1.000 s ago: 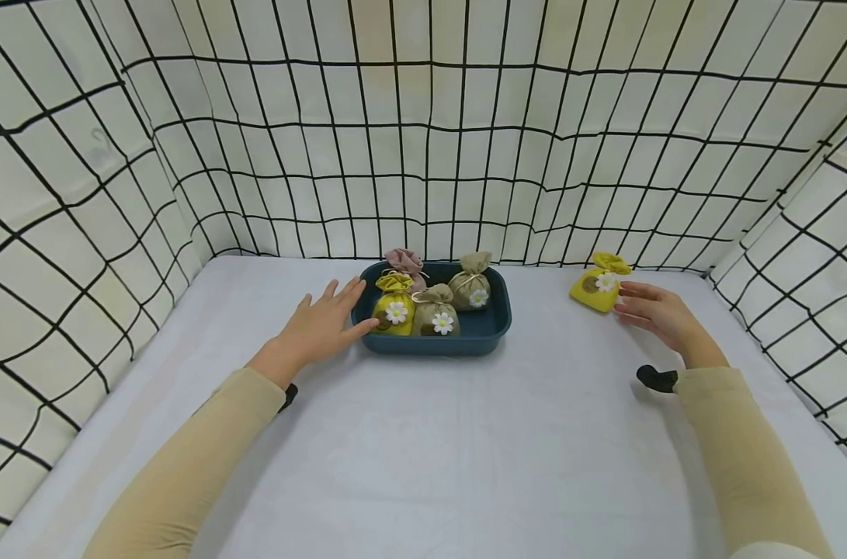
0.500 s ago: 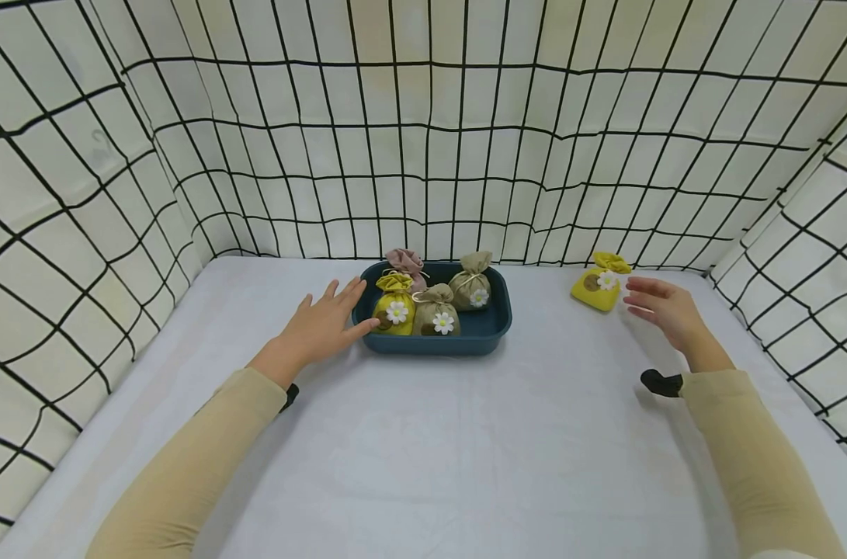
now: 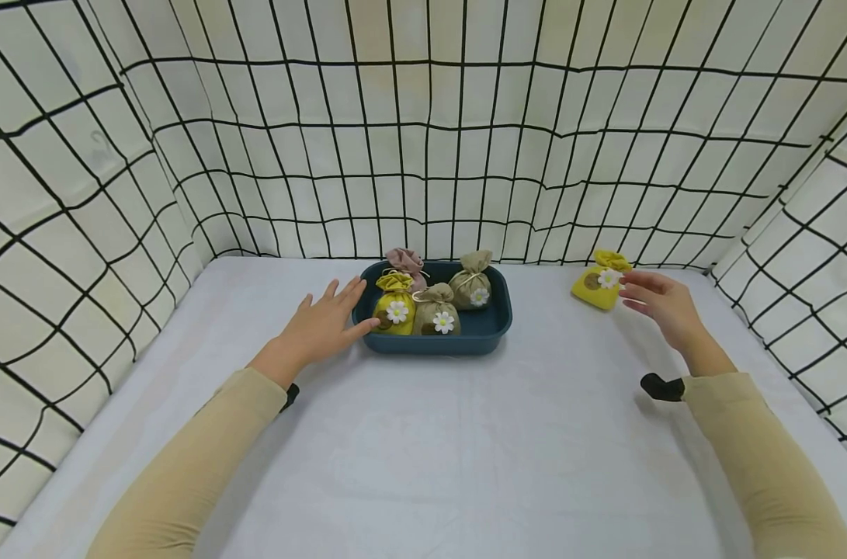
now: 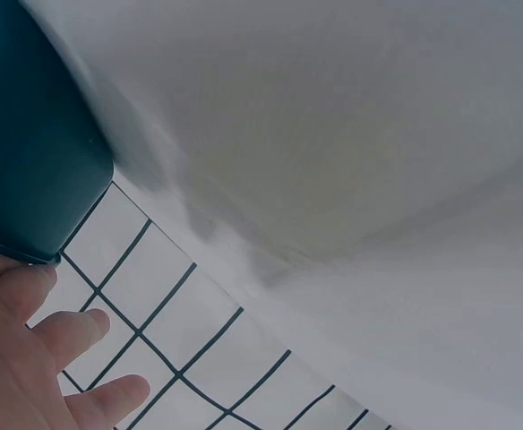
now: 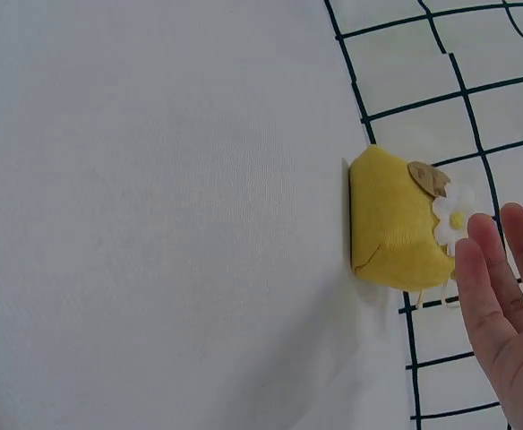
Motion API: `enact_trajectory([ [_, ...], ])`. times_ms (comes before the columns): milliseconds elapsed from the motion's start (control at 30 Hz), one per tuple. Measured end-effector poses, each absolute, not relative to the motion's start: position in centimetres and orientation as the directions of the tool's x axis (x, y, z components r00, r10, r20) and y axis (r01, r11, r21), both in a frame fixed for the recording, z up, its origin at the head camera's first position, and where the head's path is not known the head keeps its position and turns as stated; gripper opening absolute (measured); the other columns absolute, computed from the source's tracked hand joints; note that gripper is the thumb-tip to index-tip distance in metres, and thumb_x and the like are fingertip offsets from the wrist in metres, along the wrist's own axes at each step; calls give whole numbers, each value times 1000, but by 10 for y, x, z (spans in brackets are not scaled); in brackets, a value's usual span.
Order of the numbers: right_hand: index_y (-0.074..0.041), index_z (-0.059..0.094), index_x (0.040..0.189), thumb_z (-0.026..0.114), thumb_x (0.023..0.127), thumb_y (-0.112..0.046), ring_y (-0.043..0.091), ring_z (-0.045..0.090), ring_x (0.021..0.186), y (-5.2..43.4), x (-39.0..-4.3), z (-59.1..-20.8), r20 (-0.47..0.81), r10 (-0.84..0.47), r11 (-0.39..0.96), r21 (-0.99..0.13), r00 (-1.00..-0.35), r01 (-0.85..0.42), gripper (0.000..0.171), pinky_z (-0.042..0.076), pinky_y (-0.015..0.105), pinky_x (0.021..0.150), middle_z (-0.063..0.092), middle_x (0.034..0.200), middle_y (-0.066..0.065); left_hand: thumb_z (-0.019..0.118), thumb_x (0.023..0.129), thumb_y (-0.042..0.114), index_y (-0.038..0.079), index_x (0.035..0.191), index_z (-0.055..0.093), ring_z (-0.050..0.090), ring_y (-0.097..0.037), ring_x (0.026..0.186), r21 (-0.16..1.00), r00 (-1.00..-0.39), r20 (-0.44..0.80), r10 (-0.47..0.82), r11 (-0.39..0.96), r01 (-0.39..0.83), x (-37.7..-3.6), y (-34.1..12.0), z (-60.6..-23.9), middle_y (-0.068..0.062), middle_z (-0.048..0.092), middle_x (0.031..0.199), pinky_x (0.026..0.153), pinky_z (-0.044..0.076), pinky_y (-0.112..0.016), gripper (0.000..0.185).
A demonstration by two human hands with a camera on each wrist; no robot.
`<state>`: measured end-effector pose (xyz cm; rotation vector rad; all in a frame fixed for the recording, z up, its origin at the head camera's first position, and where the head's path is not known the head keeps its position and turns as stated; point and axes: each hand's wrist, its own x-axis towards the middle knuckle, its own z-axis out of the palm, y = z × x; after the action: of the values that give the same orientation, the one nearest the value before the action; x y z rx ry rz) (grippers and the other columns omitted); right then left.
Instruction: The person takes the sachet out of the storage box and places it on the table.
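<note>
1. The small yellow cloth pouch with a white daisy (image 3: 597, 284) stands on the white cloth-covered table (image 3: 423, 442) at the far right, near the black-gridded backdrop wall (image 3: 423, 155) and well apart from the dark teal plastic tray (image 3: 496, 324). Your right hand (image 3: 659, 304) hovers just beside it, fingers (image 5: 487, 269) straight and slightly apart, holding nothing.

2. Close thumb and fingers round the pouch's body, below its tied neck. Soft cloth likely gives under pressure, so take a full grip and not a fingertip pinch.

3. Keep the daisy side facing you if you can; it likely crumples easily.

4. Your left hand (image 3: 323, 326) lies flat, fingers spread, its fingertips against the tray's near-left rim. Leave it there to steady the tray.

5. The tray already holds four pouches: yellow (image 3: 393, 307), pink (image 3: 405, 264) and two olive ones (image 3: 435, 312). The freest room looks to be at its near right, so aim there and lower gently to avoid toppling neighbours.
</note>
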<state>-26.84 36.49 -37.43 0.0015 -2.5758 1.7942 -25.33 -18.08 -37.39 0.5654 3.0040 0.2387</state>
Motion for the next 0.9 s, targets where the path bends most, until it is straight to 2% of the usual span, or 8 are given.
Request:
enact_trajectory([
  [167,10,42,149,57,107,-25,-1,64,103,353,-267,-369,50,-27,349,-935,-998,-57,57,53,18,91,58,126,-1,42,104,64,7,165,16,12,-45,153,166,-928,-40,370,919,359,-255,-180,-373,-12,15,170,115,14,-74,88],
  [467,14,48,142,56,108,-19,-1,64,104,324,-259,-357,136,-146,356,-917,-980,-180,48,52,16,91,61,126,2,42,104,64,6,165,17,12,-45,153,171,-930,-28,367,918,357,-253,-181,-375,-13,16,170,114,13,-74,87],
  [733,15,52,138,58,107,-12,1,67,105,296,-253,-350,174,-237,307,-920,-956,-243,42,53,18,91,65,119,-9,40,104,66,7,165,15,11,-45,154,168,-931,-38,364,920,353,-252,-181,-375,-12,15,170,114,13,-74,88],
  [800,15,53,137,59,106,-11,2,67,105,290,-253,-349,182,-253,303,-918,-950,-256,41,53,19,91,66,120,-7,40,104,66,7,165,15,11,-45,154,167,-930,-37,365,920,354,-253,-181,-375,-12,15,170,115,13,-74,89],
  [900,12,56,136,59,106,-11,3,67,105,281,-253,-347,186,-281,340,-898,-941,-279,39,54,20,91,65,128,7,41,104,65,7,165,15,12,-45,154,165,-931,-33,364,920,355,-253,-181,-375,-12,15,170,115,14,-74,88],
])
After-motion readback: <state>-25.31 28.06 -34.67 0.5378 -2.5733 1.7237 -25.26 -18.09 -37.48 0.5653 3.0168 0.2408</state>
